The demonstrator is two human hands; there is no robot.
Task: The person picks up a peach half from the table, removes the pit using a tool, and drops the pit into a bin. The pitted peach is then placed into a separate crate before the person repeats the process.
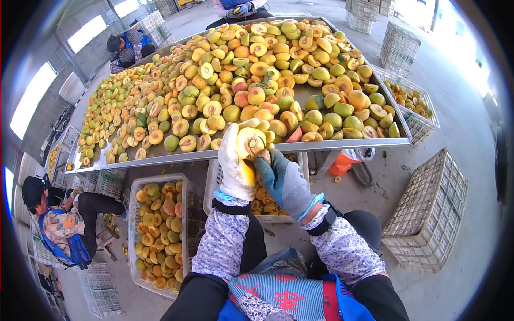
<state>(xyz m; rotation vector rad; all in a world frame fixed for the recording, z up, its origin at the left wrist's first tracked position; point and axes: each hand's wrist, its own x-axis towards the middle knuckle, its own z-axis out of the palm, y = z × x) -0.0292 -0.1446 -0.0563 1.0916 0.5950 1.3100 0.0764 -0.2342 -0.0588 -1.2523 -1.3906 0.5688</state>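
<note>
My left hand [234,168], in a white and yellow glove, is closed around a halved peach [248,141], its cut face turned toward me. My right hand [286,184], in a grey and teal glove, is closed on a small tool with a thin curved wire end [262,154]. The wire lies against the cut face of the peach half; the tool's handle is mostly hidden by my fingers. Both hands are at the near edge of a metal table [342,143] heaped with halved peaches [230,80].
Below the table edge, a crate [209,195] holds peach pieces. Another crate [131,235] of halves stands to its left. A stacked crate [425,211] is at right, near an orange bag [342,163]. Co-workers sit at left [64,227], far left [128,48] and across [238,9].
</note>
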